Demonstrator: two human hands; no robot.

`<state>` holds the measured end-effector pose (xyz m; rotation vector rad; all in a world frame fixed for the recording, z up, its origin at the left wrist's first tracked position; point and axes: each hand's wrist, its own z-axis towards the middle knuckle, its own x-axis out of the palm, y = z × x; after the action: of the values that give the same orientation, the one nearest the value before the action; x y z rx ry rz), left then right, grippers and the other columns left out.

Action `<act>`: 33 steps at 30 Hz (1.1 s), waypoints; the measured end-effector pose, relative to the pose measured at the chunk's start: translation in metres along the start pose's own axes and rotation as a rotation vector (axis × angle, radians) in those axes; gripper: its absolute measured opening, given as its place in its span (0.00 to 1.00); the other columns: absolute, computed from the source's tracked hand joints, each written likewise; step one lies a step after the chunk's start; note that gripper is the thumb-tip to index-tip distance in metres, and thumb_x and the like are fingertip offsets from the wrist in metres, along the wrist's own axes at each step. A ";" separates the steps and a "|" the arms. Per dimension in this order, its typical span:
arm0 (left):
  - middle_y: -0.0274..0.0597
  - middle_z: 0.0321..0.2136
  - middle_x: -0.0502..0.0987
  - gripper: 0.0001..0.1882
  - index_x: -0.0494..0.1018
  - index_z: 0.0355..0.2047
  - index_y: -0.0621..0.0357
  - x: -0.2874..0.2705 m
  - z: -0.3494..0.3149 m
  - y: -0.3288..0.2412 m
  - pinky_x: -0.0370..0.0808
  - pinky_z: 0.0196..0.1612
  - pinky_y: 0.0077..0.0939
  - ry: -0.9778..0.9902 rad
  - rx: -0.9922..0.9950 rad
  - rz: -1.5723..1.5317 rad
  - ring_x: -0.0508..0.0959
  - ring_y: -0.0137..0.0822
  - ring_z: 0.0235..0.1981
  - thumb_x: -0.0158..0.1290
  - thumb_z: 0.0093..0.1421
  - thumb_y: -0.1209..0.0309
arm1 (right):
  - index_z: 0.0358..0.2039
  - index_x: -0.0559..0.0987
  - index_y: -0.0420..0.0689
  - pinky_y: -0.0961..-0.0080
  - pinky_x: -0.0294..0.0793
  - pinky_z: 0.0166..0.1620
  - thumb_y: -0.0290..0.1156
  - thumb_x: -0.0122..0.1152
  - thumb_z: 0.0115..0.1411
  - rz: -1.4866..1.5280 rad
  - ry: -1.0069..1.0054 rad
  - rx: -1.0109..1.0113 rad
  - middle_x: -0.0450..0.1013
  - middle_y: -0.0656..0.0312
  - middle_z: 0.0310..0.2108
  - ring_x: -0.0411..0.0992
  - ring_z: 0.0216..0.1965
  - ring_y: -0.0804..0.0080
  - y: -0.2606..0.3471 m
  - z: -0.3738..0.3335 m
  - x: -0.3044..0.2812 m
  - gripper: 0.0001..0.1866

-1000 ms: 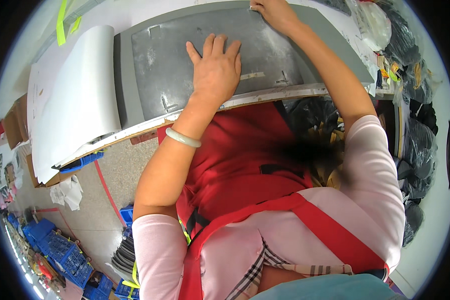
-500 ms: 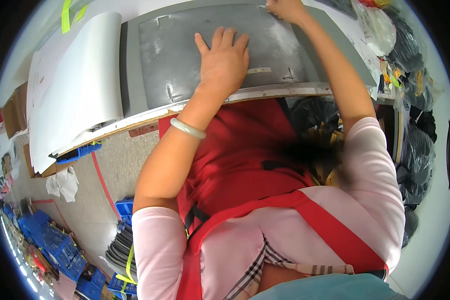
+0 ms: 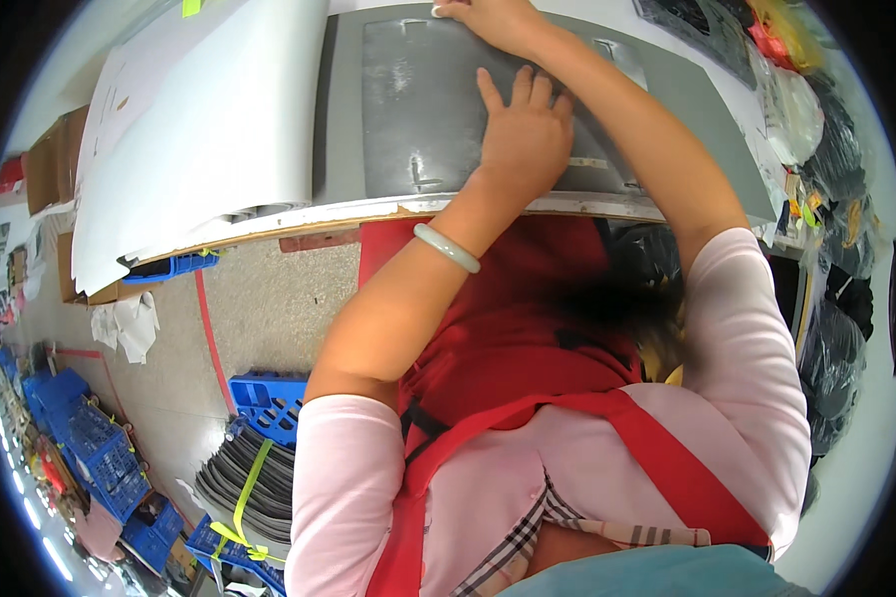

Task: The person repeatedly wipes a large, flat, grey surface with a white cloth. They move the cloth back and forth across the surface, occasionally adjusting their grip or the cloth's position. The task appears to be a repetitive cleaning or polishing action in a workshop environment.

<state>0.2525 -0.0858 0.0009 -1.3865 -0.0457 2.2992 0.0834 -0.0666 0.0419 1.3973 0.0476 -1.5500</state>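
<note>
Closest are a pink shirt (image 3: 343, 478) and a red apron (image 3: 508, 363). A pale round bangle (image 3: 447, 248) sits on the left arm, near the wrist. The left hand (image 3: 528, 129) lies palm down and flat, with its fingers spread wide, and it grips nothing. It presses on a dark gray sheet (image 3: 418, 109) that lies flat on the table (image 3: 398, 212). The right hand (image 3: 488, 18) is up at the far edge of that sheet. Its fingers are bent and close together, but I cannot tell if they pinch anything. The right arm goes over the right part of the sheet. The sheet has chalky smudges, little corner marks and a small pale strip (image 3: 585, 162) just right of the left hand. Under it is a bigger, smooth gray sheet (image 3: 338, 129). On the left, big white paper (image 3: 209, 109) curls up at one side. Lower down, a bundle of thin dark sheets (image 3: 239, 488) has a yellow-green band around it, with a blue crate (image 3: 269, 396) just beside it. A red line (image 3: 212, 338) runs along the floor (image 3: 269, 289). Crumpled white paper (image 3: 134, 328) lies farther left. Past that are more blue crates (image 3: 110, 458) and a brown box (image 3: 55, 164). Shiny plastic bags (image 3: 831, 149) pile up on the far right
</note>
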 end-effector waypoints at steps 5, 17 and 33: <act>0.50 0.60 0.70 0.20 0.76 0.55 0.57 0.000 0.000 0.001 0.53 0.63 0.83 0.025 0.003 0.009 0.66 0.49 0.65 0.52 0.67 0.61 | 0.31 0.82 0.37 0.55 0.74 0.41 0.29 0.62 0.59 -0.115 0.106 -0.123 0.78 0.41 0.32 0.76 0.35 0.41 0.014 0.026 0.023 0.07; 0.51 0.59 0.71 0.20 0.78 0.54 0.57 0.003 -0.001 0.001 0.52 0.64 0.83 -0.012 0.021 -0.031 0.66 0.52 0.65 0.50 0.68 0.60 | 0.29 0.80 0.35 0.53 0.76 0.40 0.25 0.59 0.57 -0.483 0.129 -0.281 0.77 0.39 0.32 0.76 0.37 0.37 0.007 0.032 0.028 0.06; 0.51 0.61 0.70 0.23 0.75 0.57 0.59 0.005 0.000 0.002 0.57 0.62 0.81 -0.054 0.024 0.021 0.66 0.50 0.64 0.50 0.68 0.59 | 0.27 0.80 0.36 0.76 0.79 0.27 0.25 0.64 0.59 0.362 0.268 0.427 0.80 0.58 0.24 0.76 0.22 0.74 0.023 0.013 0.022 0.06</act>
<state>0.2497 -0.0855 -0.0035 -1.3192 -0.0209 2.3465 0.0934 -0.0993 0.0425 1.8253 -0.3744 -1.1012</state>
